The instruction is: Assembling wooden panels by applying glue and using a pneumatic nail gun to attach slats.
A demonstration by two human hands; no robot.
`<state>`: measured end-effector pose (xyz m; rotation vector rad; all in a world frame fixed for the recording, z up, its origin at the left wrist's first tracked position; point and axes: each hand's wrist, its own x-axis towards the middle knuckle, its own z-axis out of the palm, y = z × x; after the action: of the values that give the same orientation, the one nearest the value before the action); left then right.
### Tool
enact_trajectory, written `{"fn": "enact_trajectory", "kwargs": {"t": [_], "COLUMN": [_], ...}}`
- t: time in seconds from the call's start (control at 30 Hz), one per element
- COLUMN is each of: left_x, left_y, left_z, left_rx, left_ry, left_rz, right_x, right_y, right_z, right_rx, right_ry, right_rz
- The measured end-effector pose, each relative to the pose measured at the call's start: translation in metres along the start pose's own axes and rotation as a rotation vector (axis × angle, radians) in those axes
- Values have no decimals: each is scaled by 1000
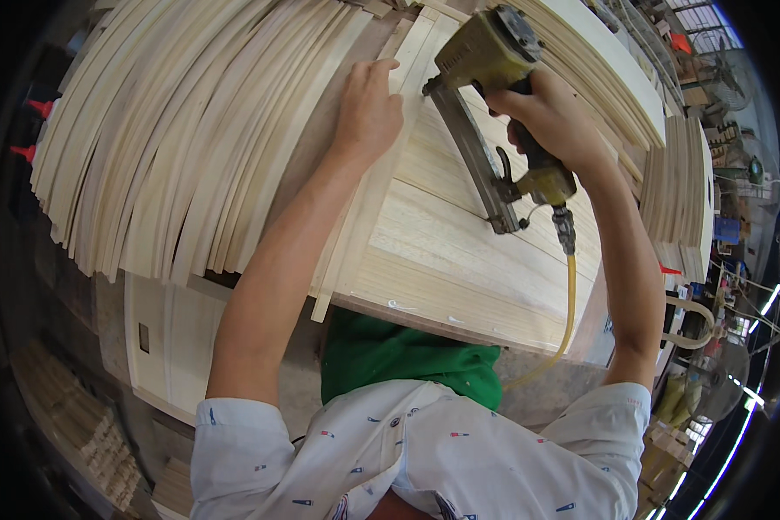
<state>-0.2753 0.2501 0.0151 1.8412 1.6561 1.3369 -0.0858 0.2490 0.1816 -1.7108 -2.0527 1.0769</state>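
Observation:
My right hand [550, 117] is closed round the black grip of an olive-green air nail gun [481, 52]. Its long magazine slants down toward me, and its nose is by the upper part of a pale wooden panel [442, 234]. A yellow air hose [571, 295] runs from the base of the grip. Along the panel's left side lies a thin wooden strip [342, 251], its near end sticking out past the panel. My left hand [370, 113] is closed over the strip farther up, with fingers curled at its edge; the fingertips are partly hidden.
A big row of thin wooden strips [191, 130] fills the left of the bench. More strips [581, 52] and stacked boards [678, 191] stand on the right. Green cloth [399, 360] hangs below the bench's near edge. A fan [719, 381] is at the far right.

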Motion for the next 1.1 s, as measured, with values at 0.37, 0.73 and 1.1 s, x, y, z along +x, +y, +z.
{"fn": "enact_trajectory", "kwargs": {"t": [0.37, 0.73, 1.1], "left_x": [1, 1, -2], "left_y": [-1, 5, -1], "left_z": [-2, -3, -3], "left_rx": [1, -33, -77], "left_ry": [5, -49, 8], "left_rz": [19, -87, -10], "right_x": [-34, -72, -103], "right_y": [-8, -20, -19], "right_z": [13, 32, 51], "right_rx": [-40, -5, -38], "right_ry": [-69, -119, -166], "right_rz": [62, 65, 38]}}
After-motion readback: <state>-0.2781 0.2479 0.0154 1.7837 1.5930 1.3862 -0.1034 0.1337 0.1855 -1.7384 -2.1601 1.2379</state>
